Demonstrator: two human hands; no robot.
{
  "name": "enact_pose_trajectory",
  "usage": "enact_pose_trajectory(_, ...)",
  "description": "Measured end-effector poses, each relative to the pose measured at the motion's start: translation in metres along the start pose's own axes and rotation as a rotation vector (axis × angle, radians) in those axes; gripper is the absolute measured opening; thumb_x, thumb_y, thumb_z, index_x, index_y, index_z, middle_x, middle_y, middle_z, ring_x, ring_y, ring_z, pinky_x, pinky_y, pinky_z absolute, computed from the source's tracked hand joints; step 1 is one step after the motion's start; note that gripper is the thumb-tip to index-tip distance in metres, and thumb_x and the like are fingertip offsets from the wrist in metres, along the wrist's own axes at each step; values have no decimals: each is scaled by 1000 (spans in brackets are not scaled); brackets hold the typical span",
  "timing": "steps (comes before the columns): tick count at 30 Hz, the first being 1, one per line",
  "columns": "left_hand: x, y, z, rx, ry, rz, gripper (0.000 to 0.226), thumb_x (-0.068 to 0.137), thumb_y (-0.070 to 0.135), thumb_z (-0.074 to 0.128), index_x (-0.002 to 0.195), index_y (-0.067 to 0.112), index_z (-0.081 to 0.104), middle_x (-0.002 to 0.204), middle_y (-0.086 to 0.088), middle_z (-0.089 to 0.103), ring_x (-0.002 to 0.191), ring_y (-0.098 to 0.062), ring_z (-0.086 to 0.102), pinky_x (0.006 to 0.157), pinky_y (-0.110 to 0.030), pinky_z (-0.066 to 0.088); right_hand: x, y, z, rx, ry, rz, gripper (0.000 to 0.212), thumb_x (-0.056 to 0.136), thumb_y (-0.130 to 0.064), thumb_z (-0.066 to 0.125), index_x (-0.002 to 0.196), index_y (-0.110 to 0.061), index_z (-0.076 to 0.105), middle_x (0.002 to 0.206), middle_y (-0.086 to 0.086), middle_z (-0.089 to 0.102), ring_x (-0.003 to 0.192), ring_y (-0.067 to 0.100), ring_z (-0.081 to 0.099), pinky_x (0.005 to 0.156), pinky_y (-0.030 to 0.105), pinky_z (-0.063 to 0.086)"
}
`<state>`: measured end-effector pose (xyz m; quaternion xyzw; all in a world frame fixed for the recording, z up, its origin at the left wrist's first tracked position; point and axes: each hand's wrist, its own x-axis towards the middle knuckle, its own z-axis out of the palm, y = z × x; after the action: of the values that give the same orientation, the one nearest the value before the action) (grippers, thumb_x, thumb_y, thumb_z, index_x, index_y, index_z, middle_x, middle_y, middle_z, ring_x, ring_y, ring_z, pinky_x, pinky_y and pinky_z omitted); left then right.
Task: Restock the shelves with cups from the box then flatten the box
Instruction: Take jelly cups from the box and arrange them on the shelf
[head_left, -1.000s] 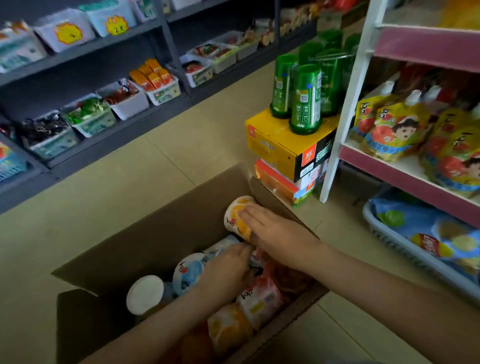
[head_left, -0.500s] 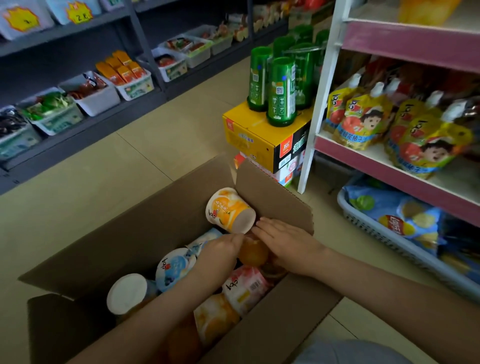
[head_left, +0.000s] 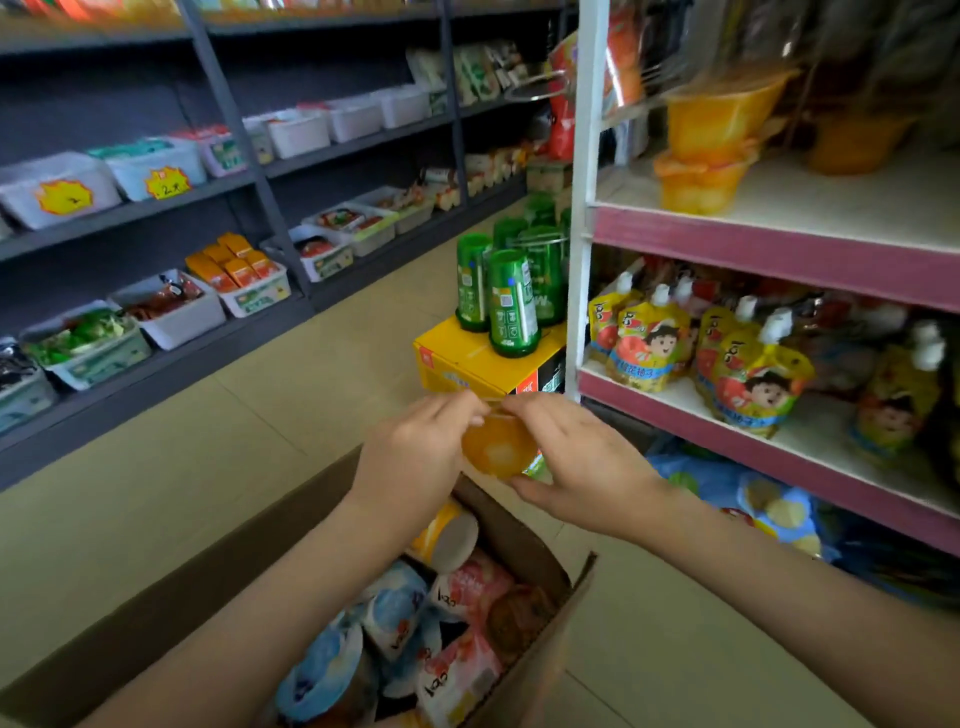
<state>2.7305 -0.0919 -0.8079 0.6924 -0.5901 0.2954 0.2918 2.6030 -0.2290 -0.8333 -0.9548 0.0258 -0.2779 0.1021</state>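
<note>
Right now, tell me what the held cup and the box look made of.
The cup looks like clear, glossy plastic: its orange contents show through the wall. The box looks like matte brown cardboard, going by its creased, folded flaps.

**One orange cup held over the box**

The left hand and right hand grip the orange cup between them, above the open cardboard box on the floor. Other cups lie jumbled on their sides inside. Stacked cups stand on the shelf.
</note>
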Motion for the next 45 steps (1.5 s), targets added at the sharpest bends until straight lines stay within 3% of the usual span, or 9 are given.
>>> enact_pose_trajectory(6,79,30,16,-152,-5,45,22,83,16,48,97,19,64,91,4,70,86,-10,58,63,-30,53,10,42,-73,-226,130,20,63,69,-21,75,125,-4,50,113,9,60,104,24,53,89,28,38)
enact_pose_trajectory(9,110,46,28,-215,-94,74,33,92,32,40,120,21,53,119,2,60,108,-7,49,97,-17,35,11,61,-108,-295,206,56,65,69,-24,74,124,-8,46,109,9,59,99,24,54,85,29,40)
enact_pose_trajectory(13,148,76,45,-230,-100,89,49,91,35,38,137,19,43,140,4,46,125,-6,42,106,-15,24,10,84,-146,-434,284,118,62,68,-32,62,124,-11,44,107,7,60,96,26,58,81,33,49)
enact_pose_trajectory(17,187,108,59,-279,-28,42,59,92,27,54,146,20,31,149,8,33,134,-7,35,104,-17,27,14,106,-180,-536,434,206,63,67,-32,71,121,-12,46,103,5,62,91,25,61,76,32,50)
enact_pose_trajectory(25,252,153,104,-336,-99,21,56,102,14,32,151,21,6,158,7,6,143,-5,10,102,-8,-1,38,176,-220,-906,549,459,65,43,-7,86,104,-7,63,90,4,67,83,23,67,75,34,56)
enact_pose_trajectory(33,311,172,151,-186,-193,59,61,99,0,26,143,15,-14,158,-7,2,145,-13,5,115,-23,8,72,259,-219,-1024,492,725,43,52,-5,84,91,-2,67,82,17,67,76,32,66,74,43,57)
enact_pose_trajectory(38,343,171,185,-9,-164,160,65,75,18,73,133,-2,49,139,-16,48,129,-13,46,106,-23,33,85,300,-217,-1021,422,766,43,57,-9,85,92,-3,63,80,17,66,74,34,65,74,45,56)
enact_pose_trajectory(42,359,173,204,235,-190,230,53,98,5,28,145,-8,6,153,-24,12,143,-30,12,117,-36,3,93,310,-224,-1011,423,794,37,57,-16,85,89,-10,70,80,12,68,74,32,65,72,48,55)
enact_pose_trajectory(45,374,172,224,280,-178,268,54,96,2,27,145,-8,6,152,-25,13,142,-33,12,118,-40,7,95,316,-228,-985,433,833,36,59,-21,85,90,-16,70,83,7,68,78,28,66,71,52,53)
